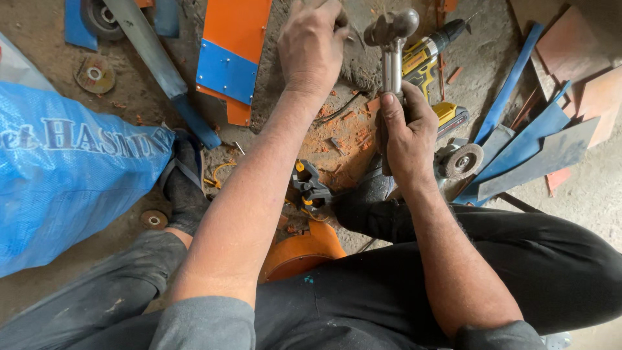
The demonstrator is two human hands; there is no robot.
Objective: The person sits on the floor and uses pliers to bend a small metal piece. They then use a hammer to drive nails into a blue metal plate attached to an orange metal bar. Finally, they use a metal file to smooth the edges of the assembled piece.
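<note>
Two hands, right hand [407,133] gripping hammer [391,40], left hand [312,46] just beside its head

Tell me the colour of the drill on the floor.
The drill is yellow and black, seen in the head view.

Grey sleeves pushed up past the elbows, dusty black trousers, black socks.

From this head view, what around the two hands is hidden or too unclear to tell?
- Whatever the left hand presses on: covered by the hand itself and cut by the top edge.
- Lower handle of the hammer: wrapped by the right hand.
- Yellow drill: partly behind the hammer.
- Black clamp tool: partly hidden by the left forearm.
</note>
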